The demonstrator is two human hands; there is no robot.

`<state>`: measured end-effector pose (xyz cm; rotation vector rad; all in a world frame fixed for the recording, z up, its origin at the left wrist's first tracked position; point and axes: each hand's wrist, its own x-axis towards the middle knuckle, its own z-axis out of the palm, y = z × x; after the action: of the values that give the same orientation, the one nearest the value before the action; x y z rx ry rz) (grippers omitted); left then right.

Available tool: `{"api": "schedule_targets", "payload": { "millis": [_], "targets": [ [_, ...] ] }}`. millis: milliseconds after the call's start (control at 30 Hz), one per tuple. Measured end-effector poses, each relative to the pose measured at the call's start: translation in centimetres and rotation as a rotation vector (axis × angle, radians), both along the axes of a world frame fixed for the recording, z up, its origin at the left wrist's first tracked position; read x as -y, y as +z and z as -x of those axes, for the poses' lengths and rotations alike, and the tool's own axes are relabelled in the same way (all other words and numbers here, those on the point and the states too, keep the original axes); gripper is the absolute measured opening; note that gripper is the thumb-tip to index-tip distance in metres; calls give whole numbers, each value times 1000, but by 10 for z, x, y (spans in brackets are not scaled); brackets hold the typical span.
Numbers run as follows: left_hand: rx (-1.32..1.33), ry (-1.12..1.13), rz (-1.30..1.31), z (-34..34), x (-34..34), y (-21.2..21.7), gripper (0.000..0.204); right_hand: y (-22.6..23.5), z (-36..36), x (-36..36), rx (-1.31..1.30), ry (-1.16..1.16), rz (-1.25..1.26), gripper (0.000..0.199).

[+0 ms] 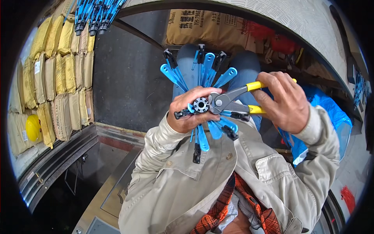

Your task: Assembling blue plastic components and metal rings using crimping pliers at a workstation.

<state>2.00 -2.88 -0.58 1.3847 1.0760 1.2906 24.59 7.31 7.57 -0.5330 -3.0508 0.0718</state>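
Observation:
My left hand (182, 112) is closed around the middle of a blue-and-black assembly. Flat blue arms (208, 62) with holes and black clip-like ends fan out from it on several sides. At its centre, a round black-and-white slotted hub (201, 105) faces up between my thumb and fingers. My right hand (283, 100) grips a pair of pliers (230, 100) by its yellow handles, which are spread apart. The grey jaws reach the hub's right side; whether they bite on anything there cannot be made out.
Stacked yellow-brown paper sacks (54, 78) line the left side, with a yellow hard hat (34, 128) on them. More blue-and-black pieces (95, 15) hang at the upper left. A pale table edge (272, 15) curves overhead. At right lies a blue plastic bag (327, 109).

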Motion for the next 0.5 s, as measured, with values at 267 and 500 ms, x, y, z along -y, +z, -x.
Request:
{"api": "schedule_targets", "payload": {
  "millis": [267, 500],
  "targets": [
    [10, -192, 24, 2, -2, 7, 55, 3, -13, 3, -3, 3, 375, 24],
    [98, -58, 36, -1, 6, 1, 54, -8, -13, -5, -28, 76, 750, 23]
  ]
}}
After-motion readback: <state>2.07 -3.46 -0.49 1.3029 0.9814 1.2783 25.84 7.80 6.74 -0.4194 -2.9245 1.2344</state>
